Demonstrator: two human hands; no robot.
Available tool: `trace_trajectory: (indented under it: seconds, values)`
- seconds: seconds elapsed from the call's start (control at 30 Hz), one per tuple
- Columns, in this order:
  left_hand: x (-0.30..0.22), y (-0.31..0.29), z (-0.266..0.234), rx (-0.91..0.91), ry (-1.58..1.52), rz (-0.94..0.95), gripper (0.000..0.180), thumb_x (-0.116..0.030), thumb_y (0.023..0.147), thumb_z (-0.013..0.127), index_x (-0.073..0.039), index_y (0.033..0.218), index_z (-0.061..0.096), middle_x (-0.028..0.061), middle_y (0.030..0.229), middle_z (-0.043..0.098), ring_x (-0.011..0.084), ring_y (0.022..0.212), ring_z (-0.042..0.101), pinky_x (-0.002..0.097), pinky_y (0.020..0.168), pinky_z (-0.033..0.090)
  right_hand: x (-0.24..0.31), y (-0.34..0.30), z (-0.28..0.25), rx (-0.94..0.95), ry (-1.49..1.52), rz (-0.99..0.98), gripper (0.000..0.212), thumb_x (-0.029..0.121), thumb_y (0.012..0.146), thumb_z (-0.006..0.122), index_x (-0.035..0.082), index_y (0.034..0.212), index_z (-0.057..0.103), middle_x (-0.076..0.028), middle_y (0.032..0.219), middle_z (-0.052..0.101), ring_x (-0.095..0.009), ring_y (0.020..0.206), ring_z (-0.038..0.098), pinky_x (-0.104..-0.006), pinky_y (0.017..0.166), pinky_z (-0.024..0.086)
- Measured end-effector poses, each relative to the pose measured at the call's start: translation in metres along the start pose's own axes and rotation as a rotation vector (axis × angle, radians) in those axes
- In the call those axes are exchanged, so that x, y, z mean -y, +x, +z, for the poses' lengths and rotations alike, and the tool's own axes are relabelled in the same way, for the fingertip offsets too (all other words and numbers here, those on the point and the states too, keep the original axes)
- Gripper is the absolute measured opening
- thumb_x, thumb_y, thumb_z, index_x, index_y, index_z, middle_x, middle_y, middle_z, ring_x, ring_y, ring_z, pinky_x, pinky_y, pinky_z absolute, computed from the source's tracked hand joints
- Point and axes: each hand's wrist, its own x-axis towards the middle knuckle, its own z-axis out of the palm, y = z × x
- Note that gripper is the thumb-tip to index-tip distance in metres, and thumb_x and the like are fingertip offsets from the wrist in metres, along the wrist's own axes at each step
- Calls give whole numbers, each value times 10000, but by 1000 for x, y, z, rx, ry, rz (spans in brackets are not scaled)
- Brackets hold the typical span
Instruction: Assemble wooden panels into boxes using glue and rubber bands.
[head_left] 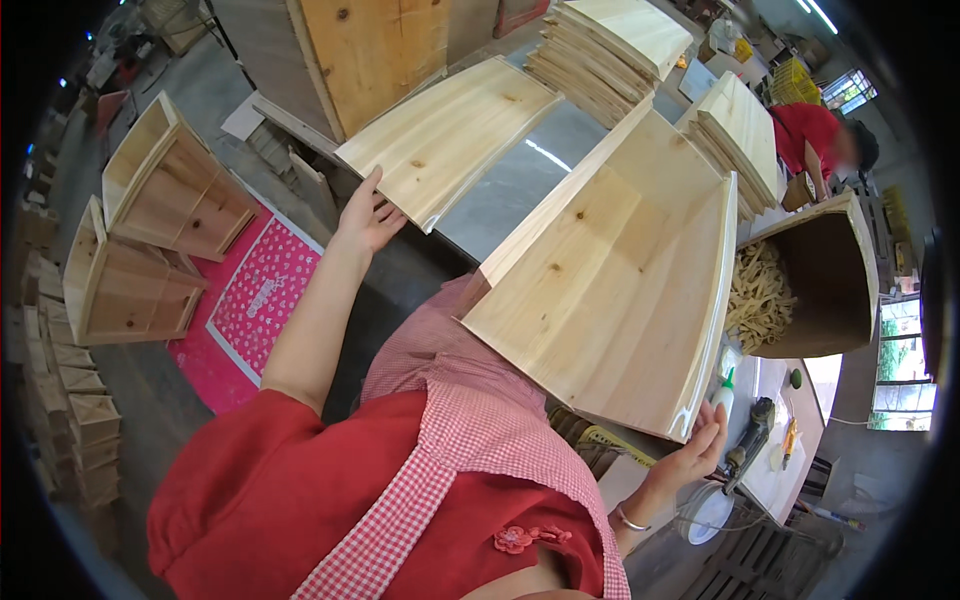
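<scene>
A pale pine panel (pixel 450 135) with a curved long side lies on the table to the left, white glue along its right edge. My left hand (pixel 372 215) grips the panel's near edge, thumb uppermost and fingers partly under it. In front of me a four-sided wooden box (pixel 610 270) with an open top rests tilted, its near end jutting past the table edge. White glue runs along the box's right rim. My right hand (pixel 700 445) holds the box's near right corner, with some of its fingers hidden beneath.
Stacked panels (pixel 610 45) stand behind, more boards (pixel 735 140) to the right. A tipped box (pixel 825 280) holds wood strips (pixel 760 295). Nearby are a glue bottle (pixel 725 390), a power tool (pixel 750 440) and a white bucket (pixel 705 512). Finished boxes (pixel 180 190) stand left; a co-worker (pixel 805 140) bends at back right.
</scene>
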Motion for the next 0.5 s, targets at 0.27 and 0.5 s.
trace_trajectory:
  seconds: [0.27, 0.5]
  values:
    - [-30, -41, 112, 369, 55, 303, 589, -74, 922, 701, 12, 1445, 445, 215, 1390, 566, 387, 1249, 603, 503, 1077, 504, 27, 5, -15, -17, -50, -135, 370, 157, 1086, 484, -80, 1359, 567, -168, 1119, 710, -201, 956, 688, -333, 900, 535]
    - [-28, -139, 126, 533, 431, 807, 446, 50, 852, 650, 92, 1291, 583, 162, 1240, 652, 299, 1133, 654, 381, 973, 533, 94, 11, 2, -27, -76, -442, 331, -8, 958, 644, -71, 1283, 626, -124, 1032, 695, -159, 831, 618, -300, 802, 531]
